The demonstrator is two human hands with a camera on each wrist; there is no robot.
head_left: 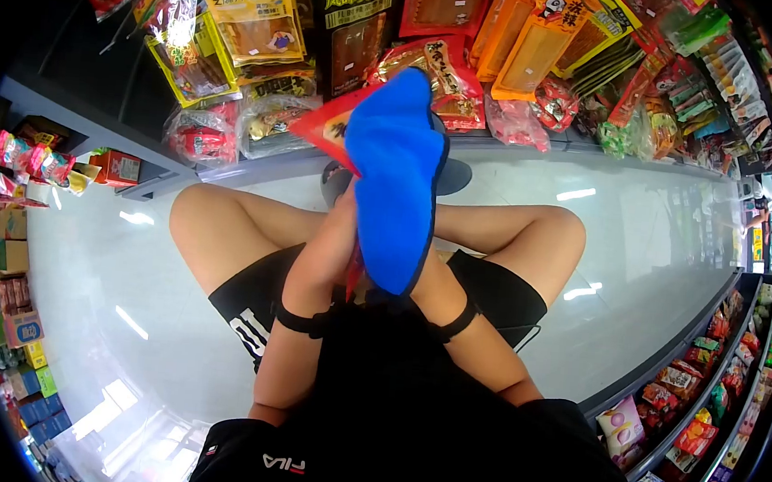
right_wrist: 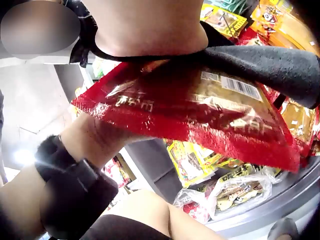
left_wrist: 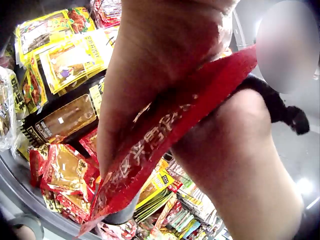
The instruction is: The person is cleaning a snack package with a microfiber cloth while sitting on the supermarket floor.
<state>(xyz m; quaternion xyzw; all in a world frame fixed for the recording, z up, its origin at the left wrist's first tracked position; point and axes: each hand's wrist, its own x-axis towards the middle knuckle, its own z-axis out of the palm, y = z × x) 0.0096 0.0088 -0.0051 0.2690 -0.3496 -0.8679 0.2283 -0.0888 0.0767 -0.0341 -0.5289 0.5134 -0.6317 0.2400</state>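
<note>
A red snack packet (head_left: 327,128) is held up over the lap, its corner showing past a blue cloth (head_left: 400,179) with a dark edge. My left hand (left_wrist: 165,55) grips the packet, its fingertips hidden. In the right wrist view the packet (right_wrist: 190,110) shows a barcode and pale lettering on its red border. The cloth's grey underside (right_wrist: 270,70) lies against the packet's upper edge. My right hand is under the cloth, and its fingers are hidden; only the wrist (right_wrist: 150,25) shows.
Shelves ahead carry orange packets (head_left: 542,40), yellow packets (head_left: 254,13) and red packets (head_left: 449,74). More snacks stand on the right-hand shelves (head_left: 664,390), with boxes (head_left: 21,326) at the left. Bent knees (head_left: 211,218) flank the hands above the pale floor (head_left: 649,235).
</note>
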